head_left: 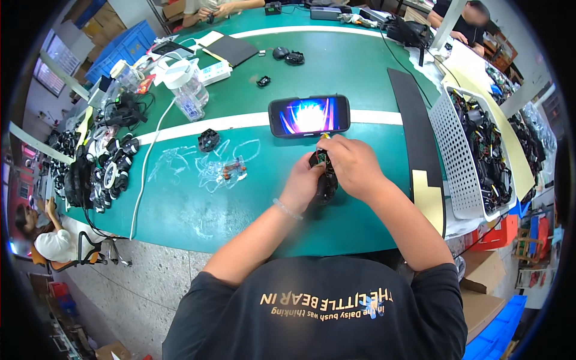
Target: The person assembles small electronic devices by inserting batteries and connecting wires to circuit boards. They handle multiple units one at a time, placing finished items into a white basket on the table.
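Just in front of me, my left hand (302, 183) is closed around a small black device housing (326, 187) and steadies it over the green table. Its inside lies exposed, with bits of green circuit board and thin red wire showing. My right hand (355, 163) bends over the top of the housing, fingers pinched together. A small yellow and white tip pokes out by those fingers; what it belongs to is hidden. Right beyond my hands, a phone (309, 116) with a lit screen rests on its long side.
A black round part (209, 140) and small orange-brown parts (234, 169) lie left on the green table (252, 219). A white perforated basket (462, 162) full of black parts stands right, beside a black strip (410, 120). Farther left are a clear jug (186, 90) and a white cable (146, 171).
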Tool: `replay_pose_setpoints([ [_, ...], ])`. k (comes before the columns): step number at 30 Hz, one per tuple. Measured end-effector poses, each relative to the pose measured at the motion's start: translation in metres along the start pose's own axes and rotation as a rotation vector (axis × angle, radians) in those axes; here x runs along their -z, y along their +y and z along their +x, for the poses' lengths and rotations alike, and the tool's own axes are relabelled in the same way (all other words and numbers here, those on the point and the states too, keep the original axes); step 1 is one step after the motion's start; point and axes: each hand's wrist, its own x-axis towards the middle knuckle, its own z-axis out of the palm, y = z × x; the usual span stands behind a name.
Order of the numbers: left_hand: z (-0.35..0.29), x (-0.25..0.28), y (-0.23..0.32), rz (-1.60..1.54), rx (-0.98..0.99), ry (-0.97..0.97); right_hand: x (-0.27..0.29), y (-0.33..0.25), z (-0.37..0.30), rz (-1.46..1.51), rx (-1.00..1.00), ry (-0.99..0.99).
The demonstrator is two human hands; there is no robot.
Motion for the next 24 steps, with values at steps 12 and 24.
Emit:
replay_pose_setpoints([
  [12, -0.007, -0.007, 0.006, 0.116, -0.327, 0.203, 0.004, 0.005, 0.002, 0.002, -0.118, 0.281],
  [24, -0.012, -0.004, 0.006, 0.43, -0.506, 0.207, -0.015, -0.001, -0.013, 0.343, -0.246, 0.367],
])
